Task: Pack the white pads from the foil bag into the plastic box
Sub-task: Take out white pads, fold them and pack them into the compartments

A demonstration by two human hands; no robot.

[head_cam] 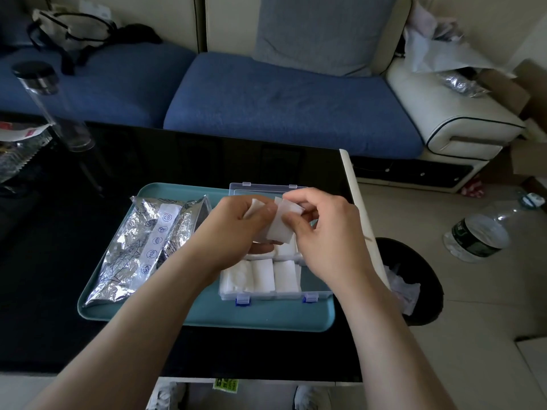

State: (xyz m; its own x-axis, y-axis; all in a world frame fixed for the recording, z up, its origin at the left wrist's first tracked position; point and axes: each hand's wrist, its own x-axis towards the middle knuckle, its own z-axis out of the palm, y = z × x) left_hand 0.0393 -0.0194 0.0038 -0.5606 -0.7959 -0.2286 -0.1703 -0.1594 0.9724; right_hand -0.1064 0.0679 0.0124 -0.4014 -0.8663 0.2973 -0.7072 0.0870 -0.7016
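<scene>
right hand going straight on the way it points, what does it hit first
Probably the left hand: the right hand points left at it, only a white pad between them.

I can read no words or numbers anywhere: the foil bag (124, 261) bears only a white strip (161, 232) of round blue pictograms, and the yellow-green sticker (225, 383) under the table (266, 356) edge is too blurred.

left grip (236, 229) + right grip (325, 232): pinching white pad (279, 229) | above plastic box (275, 295) | foil bag (139, 247) beside, on tray (207, 315)
</scene>
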